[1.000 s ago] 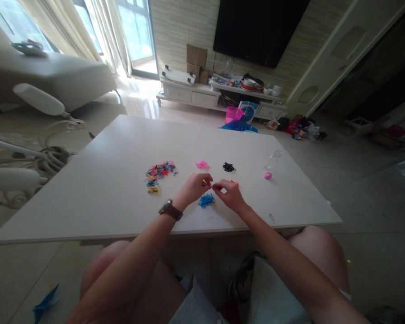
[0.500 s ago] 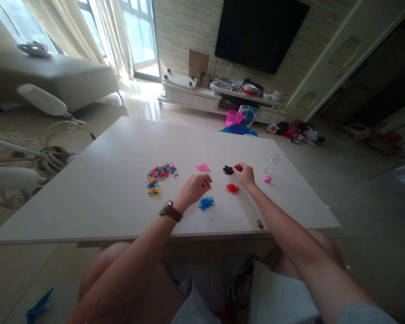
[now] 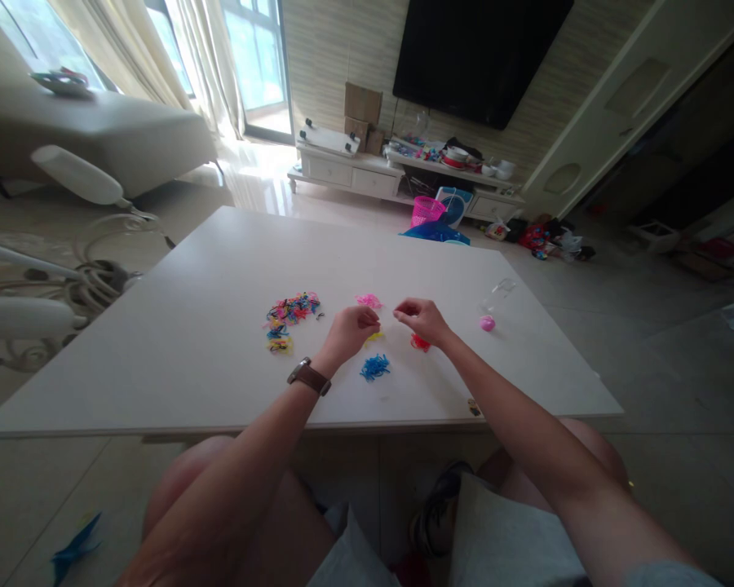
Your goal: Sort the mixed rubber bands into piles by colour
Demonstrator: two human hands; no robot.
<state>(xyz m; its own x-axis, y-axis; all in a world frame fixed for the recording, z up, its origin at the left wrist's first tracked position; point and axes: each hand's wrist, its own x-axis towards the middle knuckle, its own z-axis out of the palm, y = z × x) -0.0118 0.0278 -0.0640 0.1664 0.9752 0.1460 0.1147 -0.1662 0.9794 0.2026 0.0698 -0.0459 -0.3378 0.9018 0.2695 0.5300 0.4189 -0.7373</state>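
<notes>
Above the middle of the white table (image 3: pixel 281 253), my left hand (image 3: pixel 355 328) is closed, fingertips pressed together; anything in them is too small to make out. Just below its fingertips show yellow rubber bands (image 3: pixel 373 337). My right hand (image 3: pixel 423 319) faces it in a pinch, its content also unclear, and partly covers the red rubber bands (image 3: pixel 420 342). The black pile is hidden behind this hand. Pink rubber bands (image 3: pixel 369 301) lie beyond my hands, blue ones (image 3: pixel 375 368) nearer to me. To the left spreads a mixed-colour pile of rubber bands (image 3: pixel 294 310).
On the table's right lie a pink ball (image 3: pixel 487 324) and a clear plastic container (image 3: pixel 500 293). A small dark and yellow piece (image 3: pixel 473 406) rests near the front edge. Beyond the table stand a pink basket (image 3: pixel 426 211) and a low white cabinet (image 3: pixel 336 173).
My right hand has moved left from beside the black pile, which it now hides, toward my left hand. The left hand has shifted slightly left, and its fingers look more closed.
</notes>
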